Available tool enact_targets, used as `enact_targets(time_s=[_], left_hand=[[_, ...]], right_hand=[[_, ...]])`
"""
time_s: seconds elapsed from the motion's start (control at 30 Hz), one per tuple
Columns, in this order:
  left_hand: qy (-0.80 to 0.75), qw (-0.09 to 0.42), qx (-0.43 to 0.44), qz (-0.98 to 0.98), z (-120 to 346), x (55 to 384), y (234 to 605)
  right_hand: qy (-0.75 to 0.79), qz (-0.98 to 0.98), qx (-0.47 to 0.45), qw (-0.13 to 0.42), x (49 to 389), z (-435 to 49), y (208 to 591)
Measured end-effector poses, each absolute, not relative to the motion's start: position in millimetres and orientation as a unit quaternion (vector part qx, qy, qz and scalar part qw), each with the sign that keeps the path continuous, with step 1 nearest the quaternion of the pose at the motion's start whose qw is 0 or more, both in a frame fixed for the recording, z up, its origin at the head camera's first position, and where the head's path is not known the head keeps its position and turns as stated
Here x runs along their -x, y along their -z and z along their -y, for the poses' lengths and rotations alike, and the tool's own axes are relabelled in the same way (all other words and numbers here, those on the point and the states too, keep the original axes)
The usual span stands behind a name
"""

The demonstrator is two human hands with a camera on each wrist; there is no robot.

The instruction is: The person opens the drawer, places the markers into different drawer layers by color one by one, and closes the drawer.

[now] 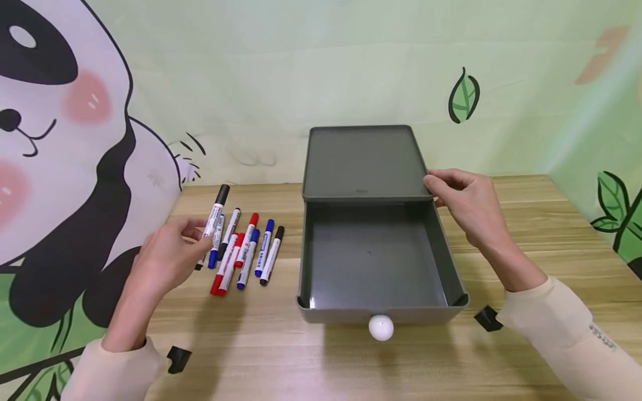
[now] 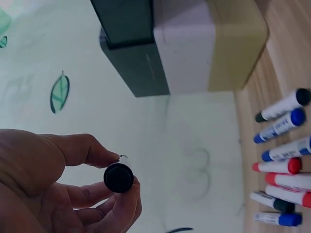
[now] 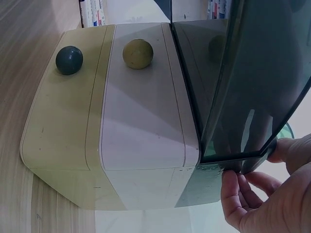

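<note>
My left hand [image 1: 168, 256] pinches a black-capped marker [image 1: 215, 216] between thumb and fingers, raised above the tabletop. In the left wrist view this marker [image 2: 118, 177] points almost end-on at the camera. Beside that hand lie several whiteboard markers [image 1: 247, 250] with red, blue and black caps. My right hand [image 1: 471, 209] grips the right side of a desktop drawer organizer [image 1: 363, 161] near its top front corner, thumb at the upper edge. The organizer's top dark grey drawer [image 1: 371, 262] is pulled out, with a bare floor and a white knob [image 1: 381, 327] in front.
Under the dark drawer, the right wrist view shows a pale middle drawer [image 3: 141, 111] with a yellowish knob and a yellow bottom drawer [image 3: 60, 116] with a dark knob. The wooden table [image 1: 281, 356] ends at a wall covering printed with a panda [image 1: 145, 161] and leaves.
</note>
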State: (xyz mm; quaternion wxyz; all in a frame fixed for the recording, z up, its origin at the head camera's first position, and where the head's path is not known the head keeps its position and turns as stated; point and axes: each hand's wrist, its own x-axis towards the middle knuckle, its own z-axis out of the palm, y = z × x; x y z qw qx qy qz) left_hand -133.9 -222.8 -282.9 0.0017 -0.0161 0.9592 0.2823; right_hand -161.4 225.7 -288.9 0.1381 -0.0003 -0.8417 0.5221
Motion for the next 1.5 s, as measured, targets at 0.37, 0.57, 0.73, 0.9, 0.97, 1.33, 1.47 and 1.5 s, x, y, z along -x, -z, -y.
enact_targets(time_s=[0.37, 0.57, 0.73, 0.9, 0.97, 1.33, 1.47, 1.5], left_hand=[[-0.316, -0.039, -0.038, -0.947, 191, 112, 251], [-0.322, -0.061, -0.072, -0.942, 176, 101, 238], [-0.312, -0.066, -0.099, -0.942, 166, 92, 231], [-0.334, -0.043, -0.114, -0.935, 157, 83, 222], [-0.336, -0.040, -0.125, -0.933, 153, 80, 220], [-0.303, -0.035, -0.199, -0.931, 128, 74, 213], [-0.281, -0.034, -0.211, -0.936, 118, 75, 215], [-0.277, -0.034, -0.212, -0.937, 116, 75, 216]], right_hand=[[-0.526, 0.839, -0.002, 0.141, 163, -226, 290], [-0.525, 0.840, 0.003, 0.140, 163, -227, 290], [-0.524, 0.840, 0.001, 0.139, 163, -227, 290], [-0.527, 0.839, 0.001, 0.138, 163, -227, 290], [-0.528, 0.838, 0.001, 0.138, 163, -227, 290], [-0.527, 0.838, 0.003, 0.139, 163, -228, 291], [-0.526, 0.839, 0.002, 0.139, 163, -229, 291], [-0.526, 0.839, 0.002, 0.138, 163, -229, 291]])
